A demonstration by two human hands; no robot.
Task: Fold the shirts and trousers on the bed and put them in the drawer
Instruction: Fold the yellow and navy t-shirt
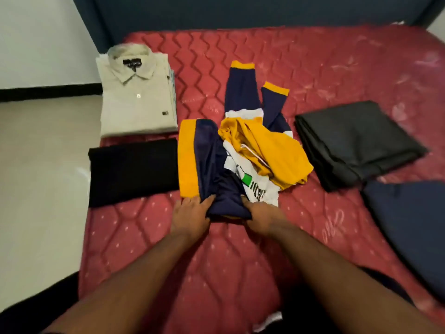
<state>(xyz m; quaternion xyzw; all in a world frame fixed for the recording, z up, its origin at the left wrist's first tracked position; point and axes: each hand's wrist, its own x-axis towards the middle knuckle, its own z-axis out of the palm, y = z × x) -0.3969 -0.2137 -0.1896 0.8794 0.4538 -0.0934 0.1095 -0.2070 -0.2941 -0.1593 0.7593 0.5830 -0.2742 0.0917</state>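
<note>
Red quilted bedding covered the mattress [240, 249] in the head view, with a dark headboard [240, 10] behind and pale floor to the left. A crumpled navy, yellow and white top [243, 150] lay mid-bed, its long axis running away from the person, sleeves toward the headboard. Both hands held its near hem: the left hand [190, 215] with fingers curled over the navy fabric, the right hand [261, 216] gripping the edge beside it. The garment stretched straight ahead of both grips, neither hand clearly nearer. A folded cream shirt [137, 102] and black folded piece [133, 172] sat left; dark folded trousers [356, 143] lay right. No drawer was visible.
</note>
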